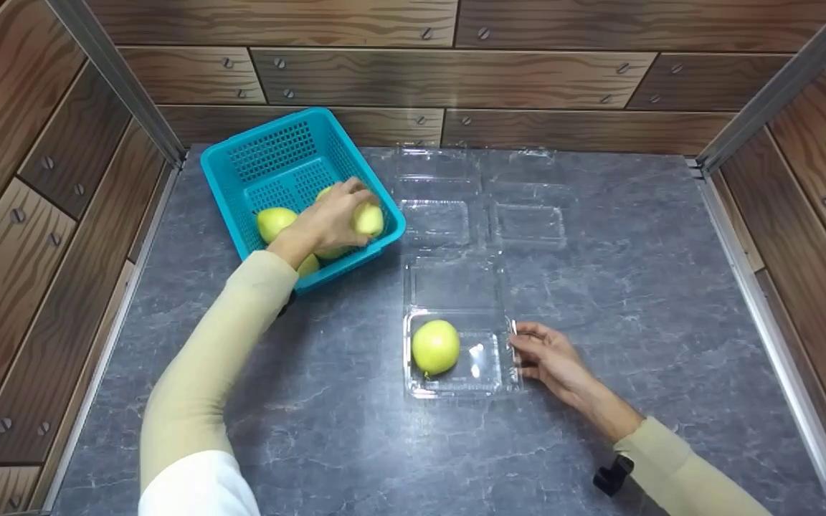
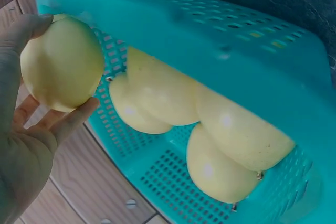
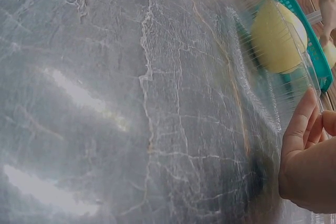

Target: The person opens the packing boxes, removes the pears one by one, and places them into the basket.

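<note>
My left hand (image 1: pixel 327 218) grips a yellow-green pear (image 2: pixel 63 64) at the right side of the teal basket (image 1: pixel 277 154), thumb on one side and fingers on the other. In the left wrist view, several more pears (image 2: pixel 163 93) lie inside the basket. My right hand (image 1: pixel 556 362) pinches the right edge of an open clear plastic container (image 1: pixel 483 365) between thumb and fingers. One pear (image 1: pixel 436 347) sits in the left half of that container's tray, and its lid (image 1: pixel 452 281) is folded back flat behind it.
Two more clear containers stand open behind the first, one on the left (image 1: pixel 436 222) and one on the right (image 1: pixel 529 223). The basket stands at the back left of the grey marbled tabletop (image 1: pixel 635 287). Wood-patterned panels (image 1: pixel 456 79) enclose the back and sides.
</note>
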Available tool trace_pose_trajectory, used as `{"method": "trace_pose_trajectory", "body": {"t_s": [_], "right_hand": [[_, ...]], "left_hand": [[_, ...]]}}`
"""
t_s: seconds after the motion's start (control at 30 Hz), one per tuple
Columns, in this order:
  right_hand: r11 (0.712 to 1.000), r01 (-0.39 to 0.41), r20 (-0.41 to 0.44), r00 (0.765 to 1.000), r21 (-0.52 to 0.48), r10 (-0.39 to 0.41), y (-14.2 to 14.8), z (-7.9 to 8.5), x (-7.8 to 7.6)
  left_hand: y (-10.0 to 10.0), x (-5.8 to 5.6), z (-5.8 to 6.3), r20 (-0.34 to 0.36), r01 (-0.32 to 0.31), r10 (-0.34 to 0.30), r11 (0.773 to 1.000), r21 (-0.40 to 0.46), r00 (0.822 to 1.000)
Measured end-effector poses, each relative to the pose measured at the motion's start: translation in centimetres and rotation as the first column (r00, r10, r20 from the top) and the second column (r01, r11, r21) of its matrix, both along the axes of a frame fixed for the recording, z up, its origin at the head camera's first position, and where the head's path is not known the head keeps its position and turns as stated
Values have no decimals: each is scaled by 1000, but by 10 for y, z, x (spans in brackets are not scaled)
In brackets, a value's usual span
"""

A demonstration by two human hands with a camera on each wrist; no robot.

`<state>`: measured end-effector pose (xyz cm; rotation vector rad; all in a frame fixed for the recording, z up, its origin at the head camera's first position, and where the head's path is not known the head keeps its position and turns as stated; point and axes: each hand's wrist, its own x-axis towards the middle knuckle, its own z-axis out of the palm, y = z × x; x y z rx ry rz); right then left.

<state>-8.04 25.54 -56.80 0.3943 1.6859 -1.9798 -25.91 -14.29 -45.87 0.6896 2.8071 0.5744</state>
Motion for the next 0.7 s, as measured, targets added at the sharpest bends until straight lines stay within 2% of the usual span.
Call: {"method": "trace_pose_trajectory", "body": {"t_s": [0.43, 0.7], "right_hand": [[1000, 2, 3, 1000, 5, -2, 1, 0, 1], [1000, 9, 0, 1000, 7, -9, 0, 0, 1]], "left_hand": [[3, -14, -17, 47, 8, -5, 998, -61, 999], [7, -21, -22, 25, 31, -29, 997, -72, 999]]}}
